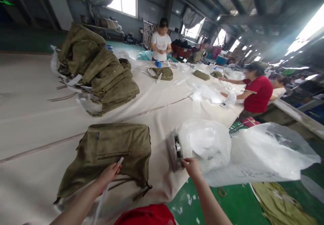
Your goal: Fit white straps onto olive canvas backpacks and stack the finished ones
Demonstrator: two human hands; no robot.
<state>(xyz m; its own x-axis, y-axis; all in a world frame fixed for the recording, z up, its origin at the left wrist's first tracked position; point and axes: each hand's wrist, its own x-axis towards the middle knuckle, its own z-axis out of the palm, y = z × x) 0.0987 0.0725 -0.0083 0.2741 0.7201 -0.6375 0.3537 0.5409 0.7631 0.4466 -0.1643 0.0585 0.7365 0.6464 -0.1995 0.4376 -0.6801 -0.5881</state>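
An olive green bag (113, 144) lies flat on the cream-covered table in front of me, a dark zip line across its face. Over the lower part of the bag, my left hand (111, 172) pinches a thin white strip (101, 201), which hangs down past my wrist. My right hand (191, 167) has its fingers closed on the lower edge of a blurred grey dispenser-like object (177, 150) right of the bag. Clear plastic bags (207, 140) lie beside that object and past the table's edge.
A pile of olive bags (98, 69) stands at the back left of the table (22, 117). Across it is a person in white (161, 42); at the right, a person in red (258, 91) reaches over plastic. Green cloth (283, 201) lies low at the right.
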